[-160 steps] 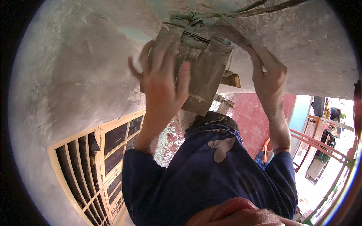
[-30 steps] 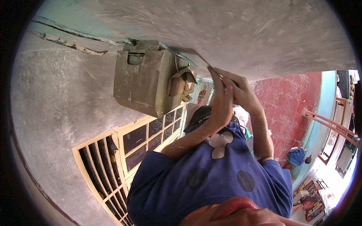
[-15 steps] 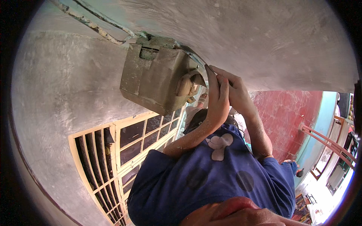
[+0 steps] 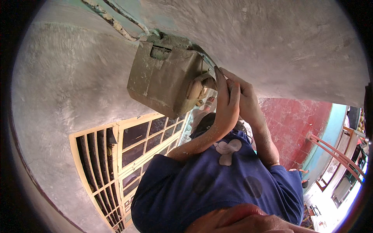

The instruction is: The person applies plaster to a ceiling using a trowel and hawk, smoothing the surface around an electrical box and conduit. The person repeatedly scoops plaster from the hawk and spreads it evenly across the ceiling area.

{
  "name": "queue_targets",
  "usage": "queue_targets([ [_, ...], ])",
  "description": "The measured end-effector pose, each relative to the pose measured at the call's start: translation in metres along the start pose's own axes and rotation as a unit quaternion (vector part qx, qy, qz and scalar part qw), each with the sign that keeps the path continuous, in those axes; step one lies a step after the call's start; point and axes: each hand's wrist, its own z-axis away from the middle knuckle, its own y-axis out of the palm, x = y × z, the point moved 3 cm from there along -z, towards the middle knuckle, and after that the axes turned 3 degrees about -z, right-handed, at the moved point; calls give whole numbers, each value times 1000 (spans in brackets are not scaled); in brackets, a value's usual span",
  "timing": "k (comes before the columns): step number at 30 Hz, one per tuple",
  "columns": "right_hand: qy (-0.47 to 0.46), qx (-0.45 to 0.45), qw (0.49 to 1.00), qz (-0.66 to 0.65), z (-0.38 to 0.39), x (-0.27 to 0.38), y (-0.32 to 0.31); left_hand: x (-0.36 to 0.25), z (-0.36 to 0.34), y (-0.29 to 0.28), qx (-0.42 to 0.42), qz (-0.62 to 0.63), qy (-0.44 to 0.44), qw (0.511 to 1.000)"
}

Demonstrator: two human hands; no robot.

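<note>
My left hand (image 4: 227, 101) and my right hand (image 4: 247, 95) are raised together close to the grey plastered wall (image 4: 287, 46). Their long fingers are pressed together, and the tips meet at the wall's surface. A thin dark edge shows between the fingertips, but what they pinch there is too small to make out. Just left of the fingers hangs a dusty grey-brown meter box (image 4: 165, 79), fixed to the wall and smeared with plaster. A rounded fitting (image 4: 195, 88) projects from its side, right beside my left fingers.
Pipes (image 4: 112, 21) run along the wall above the box. On the left is a cream window frame (image 4: 118, 155) with bars and panes. Red flooring (image 4: 289, 128) and a pinkish rail (image 4: 336, 151) show at the right. Feet (image 4: 210, 101) are visible below the box.
The view has tilted a little, so the box and pipes sit further right in it. Both hands keep nearly the same pose at the wall beside the box.
</note>
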Motion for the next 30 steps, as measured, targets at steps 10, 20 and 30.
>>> queue_targets([
  [10, 31, 26, 999, -31, -7, 27, -3, -17, -12, -17, 39, 78, -68, 994],
  [20, 74, 22, 997, -5, 6, 8, -15, -27, -7, -8, 32, 241, -153, 958],
  [30, 16, -16, 998, 59, -3, -22, -7, 19, 4, 28, -9, 100, -104, 989],
])
